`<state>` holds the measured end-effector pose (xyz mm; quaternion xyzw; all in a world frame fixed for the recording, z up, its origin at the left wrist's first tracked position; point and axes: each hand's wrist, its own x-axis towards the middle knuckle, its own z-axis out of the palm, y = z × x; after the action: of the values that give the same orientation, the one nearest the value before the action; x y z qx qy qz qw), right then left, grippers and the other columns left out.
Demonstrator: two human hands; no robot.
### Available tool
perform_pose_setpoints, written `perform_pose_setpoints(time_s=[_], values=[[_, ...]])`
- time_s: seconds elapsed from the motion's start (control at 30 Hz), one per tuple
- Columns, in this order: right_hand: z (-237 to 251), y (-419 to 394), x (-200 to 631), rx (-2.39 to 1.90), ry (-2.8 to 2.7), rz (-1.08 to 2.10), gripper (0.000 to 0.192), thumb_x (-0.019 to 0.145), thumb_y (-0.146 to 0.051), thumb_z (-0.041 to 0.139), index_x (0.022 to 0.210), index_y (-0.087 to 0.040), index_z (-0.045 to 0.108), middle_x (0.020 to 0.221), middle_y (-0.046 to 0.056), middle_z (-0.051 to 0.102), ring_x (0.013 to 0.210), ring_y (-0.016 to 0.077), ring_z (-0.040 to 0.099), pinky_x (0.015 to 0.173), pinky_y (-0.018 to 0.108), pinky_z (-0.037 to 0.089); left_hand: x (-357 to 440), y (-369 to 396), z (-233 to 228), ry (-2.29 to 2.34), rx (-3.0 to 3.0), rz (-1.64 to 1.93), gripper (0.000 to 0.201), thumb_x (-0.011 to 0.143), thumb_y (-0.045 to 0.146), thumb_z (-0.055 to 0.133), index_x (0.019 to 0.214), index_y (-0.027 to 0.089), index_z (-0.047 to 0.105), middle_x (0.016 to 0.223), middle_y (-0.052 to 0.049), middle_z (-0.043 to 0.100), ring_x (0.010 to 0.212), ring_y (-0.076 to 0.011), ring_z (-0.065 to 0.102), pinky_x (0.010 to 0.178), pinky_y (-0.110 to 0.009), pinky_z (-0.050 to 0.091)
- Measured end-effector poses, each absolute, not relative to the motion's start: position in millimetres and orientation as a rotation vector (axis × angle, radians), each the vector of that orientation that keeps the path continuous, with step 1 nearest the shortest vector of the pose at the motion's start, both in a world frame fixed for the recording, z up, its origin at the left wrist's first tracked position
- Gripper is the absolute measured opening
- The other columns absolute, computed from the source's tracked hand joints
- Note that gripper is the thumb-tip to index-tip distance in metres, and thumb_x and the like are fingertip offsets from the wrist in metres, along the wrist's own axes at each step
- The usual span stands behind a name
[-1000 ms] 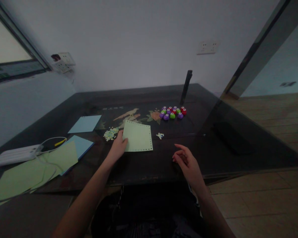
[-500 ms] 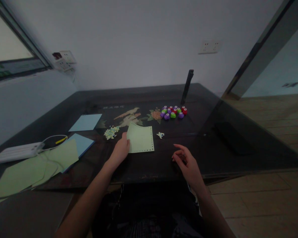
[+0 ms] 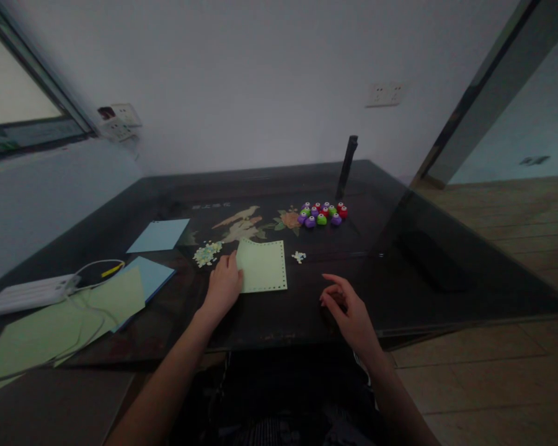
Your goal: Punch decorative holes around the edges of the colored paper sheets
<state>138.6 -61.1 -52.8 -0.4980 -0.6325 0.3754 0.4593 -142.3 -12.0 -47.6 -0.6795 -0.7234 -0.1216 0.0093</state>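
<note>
A pale green paper sheet (image 3: 262, 266), with small holes punched along its edges, lies before me on the dark table. My left hand (image 3: 225, 280) grips its left edge, and the sheet's top left corner bends up slightly. Just beyond that hand sits a pile of small pale paper bits (image 3: 207, 253). Right of the sheet is a smaller cluster of such bits (image 3: 299, 256). My right hand (image 3: 346, 306) rests at the table's near side with nothing in it, its fingers loosely bent and apart.
Purple, green and red toy-like pieces with eye shapes (image 3: 323, 214) are grouped farther back, near an upright black stick (image 3: 346, 166). On the left lie blue sheets (image 3: 160, 236), more green sheets (image 3: 51, 328) and a white power strip (image 3: 28, 295) with its cable.
The sheet's raised top left corner has come down a little, and my left hand now lies flatter at its edge. My right hand is nearly still. The whole view has shifted slightly.
</note>
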Motion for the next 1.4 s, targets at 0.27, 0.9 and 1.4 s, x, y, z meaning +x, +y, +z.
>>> perform_pose_setpoints(time_s=[0.27,0.9,1.4], values=[[-54,-60,140,-1.224,-1.562,0.938,0.033,0.085,-0.032,0.05,0.116,-0.02,0.049,0.084,0.004,0.06,0.073,0.0162,0.061,0.072,0.032,0.049,-140,-17,-42,-2.185,-2.098,-0.294,0.044,0.083,0.019,0.043,0.125,0.027,0.05,0.134,-0.01,0.043,0.116,-0.0311,0.042,0.089,-0.047,0.04],[-18,120,217,-1.292,-2.017,0.192,0.025,0.085,-0.032,0.047,0.097,-0.018,0.062,0.098,0.009,0.06,0.096,0.0222,0.053,0.081,0.035,0.043,-106,42,15,-1.64,-2.406,-1.019,0.029,0.084,0.015,0.042,0.105,0.022,0.061,0.124,-0.007,0.052,0.118,-0.0223,0.043,0.102,-0.042,0.032],[-48,216,176,-1.758,-2.112,-0.082,0.048,0.092,-0.049,0.029,0.13,-0.027,0.047,0.141,0.009,0.04,0.13,0.0342,0.023,0.099,0.059,0.022,26,193,-39,-1.804,-2.485,-0.865,0.037,0.09,0.03,0.039,0.121,0.017,0.053,0.137,-0.015,0.041,0.125,-0.0286,0.033,0.102,-0.046,0.03]])
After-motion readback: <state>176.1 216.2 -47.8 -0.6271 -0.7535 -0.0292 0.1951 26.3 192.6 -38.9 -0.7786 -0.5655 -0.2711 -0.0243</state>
